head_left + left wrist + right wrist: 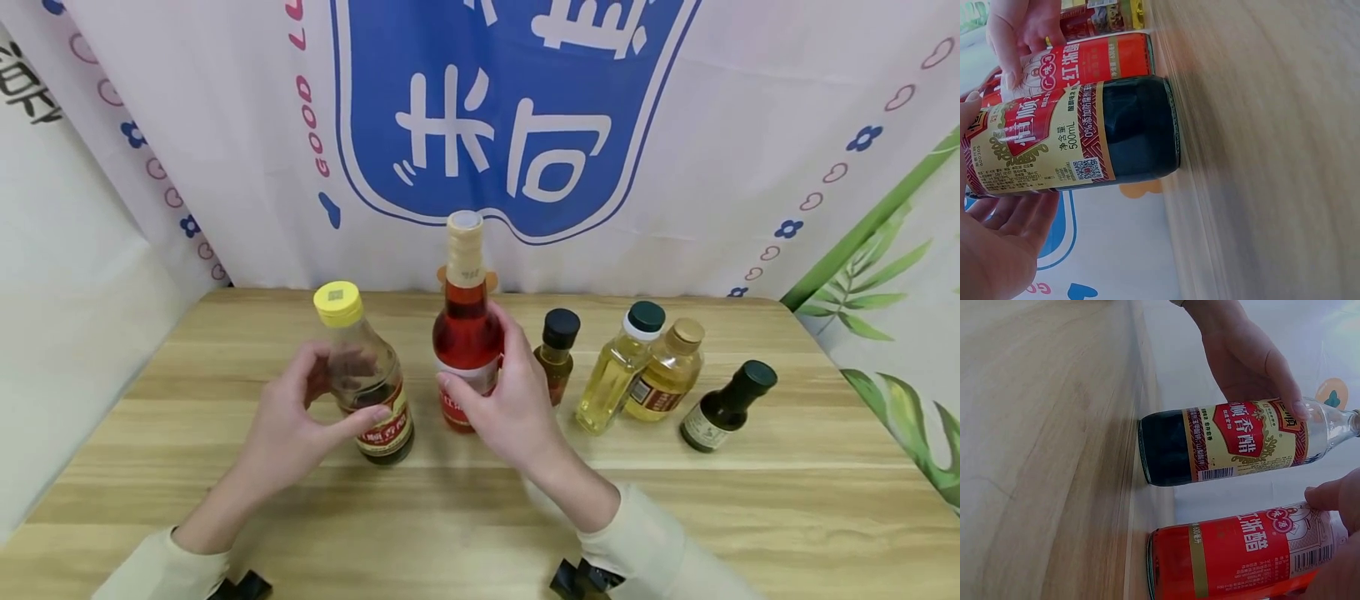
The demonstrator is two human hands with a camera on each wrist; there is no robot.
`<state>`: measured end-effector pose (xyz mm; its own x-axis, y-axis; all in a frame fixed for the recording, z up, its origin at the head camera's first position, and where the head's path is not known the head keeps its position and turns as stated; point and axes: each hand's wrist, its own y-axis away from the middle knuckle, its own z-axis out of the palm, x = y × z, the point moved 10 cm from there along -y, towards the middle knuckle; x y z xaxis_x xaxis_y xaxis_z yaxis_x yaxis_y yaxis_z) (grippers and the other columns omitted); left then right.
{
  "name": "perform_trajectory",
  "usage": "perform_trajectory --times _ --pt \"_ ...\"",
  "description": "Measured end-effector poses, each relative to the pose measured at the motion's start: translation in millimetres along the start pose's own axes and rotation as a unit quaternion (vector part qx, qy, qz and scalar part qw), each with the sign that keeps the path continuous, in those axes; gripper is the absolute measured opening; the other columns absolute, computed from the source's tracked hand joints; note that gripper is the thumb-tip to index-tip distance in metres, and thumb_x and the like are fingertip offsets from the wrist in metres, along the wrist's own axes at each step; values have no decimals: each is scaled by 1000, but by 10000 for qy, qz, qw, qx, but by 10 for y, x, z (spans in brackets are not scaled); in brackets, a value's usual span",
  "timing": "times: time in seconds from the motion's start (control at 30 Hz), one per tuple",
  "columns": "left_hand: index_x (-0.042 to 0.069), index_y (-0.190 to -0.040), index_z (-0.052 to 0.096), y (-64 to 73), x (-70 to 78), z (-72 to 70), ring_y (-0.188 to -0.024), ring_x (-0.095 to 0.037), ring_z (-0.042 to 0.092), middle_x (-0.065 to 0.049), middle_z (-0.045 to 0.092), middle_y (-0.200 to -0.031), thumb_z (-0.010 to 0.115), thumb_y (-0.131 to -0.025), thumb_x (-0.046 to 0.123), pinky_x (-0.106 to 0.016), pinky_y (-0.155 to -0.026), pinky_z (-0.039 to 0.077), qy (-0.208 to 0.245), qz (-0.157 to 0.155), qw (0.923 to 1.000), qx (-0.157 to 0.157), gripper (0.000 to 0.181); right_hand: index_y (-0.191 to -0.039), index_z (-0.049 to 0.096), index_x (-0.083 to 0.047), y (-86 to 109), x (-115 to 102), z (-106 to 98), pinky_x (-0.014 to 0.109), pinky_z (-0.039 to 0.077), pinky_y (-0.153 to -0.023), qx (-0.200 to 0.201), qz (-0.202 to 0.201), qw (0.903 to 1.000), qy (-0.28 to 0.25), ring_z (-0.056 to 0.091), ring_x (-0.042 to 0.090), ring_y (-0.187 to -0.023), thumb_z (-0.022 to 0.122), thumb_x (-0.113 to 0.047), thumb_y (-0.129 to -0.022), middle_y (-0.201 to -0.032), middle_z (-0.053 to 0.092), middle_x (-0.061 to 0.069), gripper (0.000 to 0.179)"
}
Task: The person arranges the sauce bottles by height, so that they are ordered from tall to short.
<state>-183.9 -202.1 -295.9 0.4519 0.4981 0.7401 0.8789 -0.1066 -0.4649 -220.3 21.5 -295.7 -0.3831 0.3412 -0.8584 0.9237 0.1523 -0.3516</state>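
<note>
A clear glass vinegar bottle point(385, 425) with a yellow cap and dark liquid stands on the wooden table. My left hand point(288, 429) holds it from the left, thumb at the front of the label and fingers behind the glass. Just to its right stands a red vinegar bottle point(467, 337) with a cream-wrapped neck. The right hand point(513, 400) grips this one from the right, its thumb across the label. In the right wrist view, a gap separates the dark vinegar bottle point(1235, 440) from the red one point(1254, 550). Both bases appear to rest on the tabletop.
Right of my hands stand a black-capped bottle point(558, 333), a green-capped oil bottle point(611, 379), a tan-capped bottle point(667, 375) and a small dark bottle point(723, 408). A printed white cloth point(247, 167) hangs behind the table point(420, 533).
</note>
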Motion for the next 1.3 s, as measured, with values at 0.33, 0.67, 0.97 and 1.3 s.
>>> perform_trajectory --times 0.33,0.67,0.97,1.3 --pt "3 -132 57 3 4 8 -108 3 68 -8 76 -122 92 -80 2 -9 -91 55 -36 41 10000 -15 62 -157 40 -10 -11 -5 -2 50 55 -112 -38 -125 9997 226 64 25 -129 89 -18 -87 -147 59 9 86" --pt "5 -131 57 -19 31 1 -107 2 68 -5 75 -121 92 -80 4 -9 -92 55 -69 38 9999 -94 62 -157 40 -10 -32 -27 -4 49 55 -111 -29 -195 9993 313 64 25 -128 91 -20 -85 -146 59 9 88" --pt "8 -131 58 0 25 10 -107 3 68 -5 76 -121 92 -81 6 -9 -92 55 -112 48 9998 -158 61 -152 46 -9 -21 -2 -10 48 58 -106 142 -266 9991 292 66 24 -124 92 -18 -84 -141 63 10 83" --pt "8 -131 59 -7 39 11 -109 3 68 -5 76 -123 92 -81 6 -9 -92 55 -104 137 9997 -165 60 -148 48 -10 -40 -6 0 46 60 -102 105 -279 9996 -2 67 21 -120 91 -16 -84 -137 64 8 78"
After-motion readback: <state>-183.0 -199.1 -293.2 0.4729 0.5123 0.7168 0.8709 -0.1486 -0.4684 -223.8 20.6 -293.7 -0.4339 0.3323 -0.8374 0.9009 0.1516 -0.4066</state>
